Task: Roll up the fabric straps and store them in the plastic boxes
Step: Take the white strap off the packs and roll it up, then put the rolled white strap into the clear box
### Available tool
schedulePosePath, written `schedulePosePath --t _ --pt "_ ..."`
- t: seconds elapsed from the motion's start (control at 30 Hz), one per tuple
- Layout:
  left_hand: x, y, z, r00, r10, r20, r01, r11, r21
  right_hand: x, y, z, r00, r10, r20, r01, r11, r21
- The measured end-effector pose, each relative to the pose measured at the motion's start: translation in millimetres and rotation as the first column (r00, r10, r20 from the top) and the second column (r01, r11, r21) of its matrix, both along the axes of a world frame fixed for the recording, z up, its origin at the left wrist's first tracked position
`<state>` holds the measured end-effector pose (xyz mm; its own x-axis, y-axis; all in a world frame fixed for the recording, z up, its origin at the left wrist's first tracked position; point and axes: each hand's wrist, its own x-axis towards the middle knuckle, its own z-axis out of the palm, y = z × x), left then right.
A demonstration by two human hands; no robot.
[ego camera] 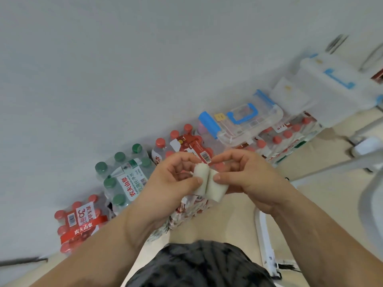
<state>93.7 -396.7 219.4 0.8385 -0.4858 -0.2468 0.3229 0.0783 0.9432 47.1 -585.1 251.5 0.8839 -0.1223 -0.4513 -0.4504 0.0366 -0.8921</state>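
Both of my hands hold a white fabric strap (208, 182) in front of my chest, in the middle of the head view. It shows as two rolled parts side by side. My left hand (172, 181) pinches the left roll with thumb and fingers. My right hand (246, 177) pinches the right roll. A small clear plastic box (251, 125) with a blue handle and blue latches lies on the bottle packs beyond my hands. A larger white plastic box (331, 85) with a blue handle stands further right.
Shrink-wrapped packs of water bottles line the wall: red-capped ones (80, 222) at the left, green-capped ones (124, 172) in the middle, more red-capped ones (290, 133) under the boxes. A white metal frame (267, 245) crosses the beige floor at the right.
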Motion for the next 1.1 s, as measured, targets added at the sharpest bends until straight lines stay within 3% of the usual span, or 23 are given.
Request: schedulePosePath --t 0.13,0.37,0.57,0.77,1.1 --pt "7 -3 -1 0.995 -0.087 -0.056 0.081 0.992 -0.101 -4 -4 4 0.994 -0.110 0.010 0.110 0.992 -0.060" --pt "11 -32 -2 0.980 -0.177 0.092 0.167 0.980 0.105 -16 -9 6 0.972 -0.213 0.104 0.227 0.963 -0.149" --pt "6 -75 2 0.985 -0.094 0.147 0.059 0.973 0.224 -31 -43 3 0.951 -0.304 0.051 0.303 0.952 0.038" --pt "-2 -139 16 0.987 -0.074 0.141 0.049 0.983 0.179 -32 -102 -7 0.926 -0.361 0.111 0.348 0.930 0.121" --pt "-13 -260 24 0.998 -0.030 0.049 0.021 0.986 0.165 -29 -234 -11 0.953 -0.268 0.144 0.248 0.958 0.145"
